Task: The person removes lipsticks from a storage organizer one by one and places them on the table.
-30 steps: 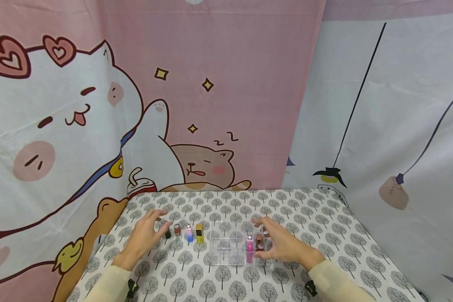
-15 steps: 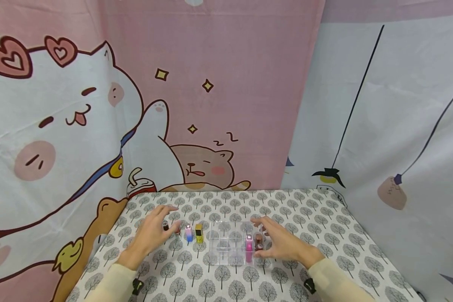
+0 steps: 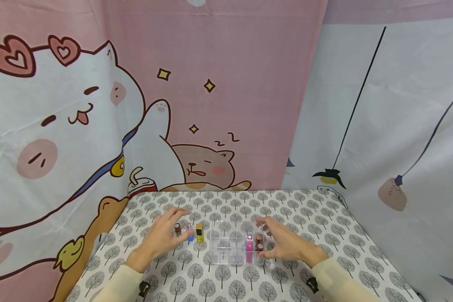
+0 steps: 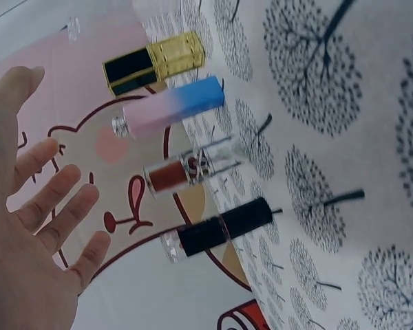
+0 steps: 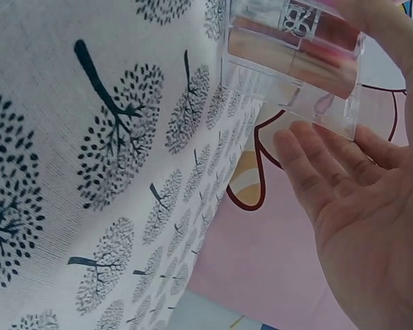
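Observation:
My left hand (image 3: 161, 237) hovers with fingers spread over a row of standing lip tubes, holding none. In the left wrist view the row runs from a yellow tube with a black cap (image 4: 155, 62) through a pink-and-blue tube (image 4: 172, 106) and a clear tube with a brown-red cap (image 4: 168, 177) to a black tube (image 4: 227, 225), which the left hand hides in the head view. My right hand (image 3: 283, 241) grips the right end of a clear compartment organizer (image 3: 229, 251), thumb at its front and fingers at its back. A pink tube (image 3: 249, 249) and a brown-red tube (image 3: 259, 242) stand in its right compartments.
The table is covered with a white tree-print cloth (image 3: 222, 274). Behind it hangs a pink curtain (image 3: 249, 84) with cartoon animals, and a pale curtain (image 3: 419, 105) hangs at the right. Dark wrist straps show at both sleeves.
My left hand has moved right along the row of lip tubes, from beside the black one to the pink-and-blue one, still holding nothing. The right hand stays on the organizer.

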Action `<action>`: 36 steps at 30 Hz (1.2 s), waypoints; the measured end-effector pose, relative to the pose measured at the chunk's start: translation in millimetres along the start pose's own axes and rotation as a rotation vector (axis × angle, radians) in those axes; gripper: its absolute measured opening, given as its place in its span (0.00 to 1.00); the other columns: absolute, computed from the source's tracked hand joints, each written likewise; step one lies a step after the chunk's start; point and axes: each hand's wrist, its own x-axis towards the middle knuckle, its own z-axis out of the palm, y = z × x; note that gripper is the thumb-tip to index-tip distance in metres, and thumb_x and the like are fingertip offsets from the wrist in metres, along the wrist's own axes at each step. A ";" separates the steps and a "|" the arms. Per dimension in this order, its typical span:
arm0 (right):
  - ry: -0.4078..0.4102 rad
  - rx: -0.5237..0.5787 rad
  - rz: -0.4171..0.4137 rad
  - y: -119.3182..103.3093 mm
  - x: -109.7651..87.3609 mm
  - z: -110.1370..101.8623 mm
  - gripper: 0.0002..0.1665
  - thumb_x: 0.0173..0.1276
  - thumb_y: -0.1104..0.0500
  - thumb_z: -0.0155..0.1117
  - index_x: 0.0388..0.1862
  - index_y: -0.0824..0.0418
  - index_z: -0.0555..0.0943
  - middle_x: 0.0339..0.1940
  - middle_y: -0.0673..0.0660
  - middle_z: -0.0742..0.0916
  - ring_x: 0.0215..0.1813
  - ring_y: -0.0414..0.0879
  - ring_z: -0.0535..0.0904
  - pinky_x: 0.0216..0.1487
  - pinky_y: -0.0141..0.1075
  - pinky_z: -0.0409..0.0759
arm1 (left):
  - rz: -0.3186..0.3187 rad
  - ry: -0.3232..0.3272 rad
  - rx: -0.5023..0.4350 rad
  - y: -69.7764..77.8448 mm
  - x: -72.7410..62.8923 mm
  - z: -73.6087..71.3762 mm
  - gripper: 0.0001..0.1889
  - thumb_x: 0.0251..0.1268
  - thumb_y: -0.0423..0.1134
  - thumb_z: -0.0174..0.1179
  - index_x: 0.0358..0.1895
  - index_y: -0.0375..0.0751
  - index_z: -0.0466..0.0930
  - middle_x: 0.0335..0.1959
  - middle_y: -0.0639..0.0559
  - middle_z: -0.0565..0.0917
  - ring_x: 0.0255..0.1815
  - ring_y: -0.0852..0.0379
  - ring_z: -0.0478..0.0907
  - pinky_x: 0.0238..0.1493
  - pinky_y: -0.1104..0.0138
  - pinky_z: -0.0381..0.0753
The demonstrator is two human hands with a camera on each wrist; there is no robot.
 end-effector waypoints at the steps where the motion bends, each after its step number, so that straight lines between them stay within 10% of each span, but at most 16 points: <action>1: 0.004 0.002 0.003 0.6 0.4 0.3 0.71 0.63 0.41 0.92 0.95 0.59 0.62 0.87 0.62 0.79 0.80 0.62 0.83 0.81 0.67 0.86 | 0.013 -0.003 -0.003 2.5 0.3 0.7 0.35 0.69 0.56 0.85 0.75 0.49 0.86 0.69 0.47 0.89 0.63 0.46 0.89 0.65 0.41 0.92; 14: 0.028 0.006 0.006 3.8 2.5 2.1 0.68 0.61 0.41 0.95 0.91 0.59 0.68 0.81 0.59 0.84 0.74 0.55 0.87 0.74 0.58 0.93 | 0.055 -0.180 -0.036 35.9 5.9 13.3 0.41 0.74 0.66 0.77 0.84 0.57 0.78 0.78 0.54 0.84 0.75 0.47 0.85 0.82 0.36 0.84; 36: 0.029 0.060 -0.012 3.6 1.9 3.6 0.66 0.61 0.44 0.95 0.90 0.59 0.68 0.78 0.60 0.85 0.72 0.55 0.88 0.73 0.61 0.93 | 0.292 -0.182 -0.169 85.6 28.5 42.5 0.40 0.76 0.58 0.79 0.85 0.51 0.77 0.79 0.54 0.82 0.71 0.55 0.86 0.72 0.59 0.94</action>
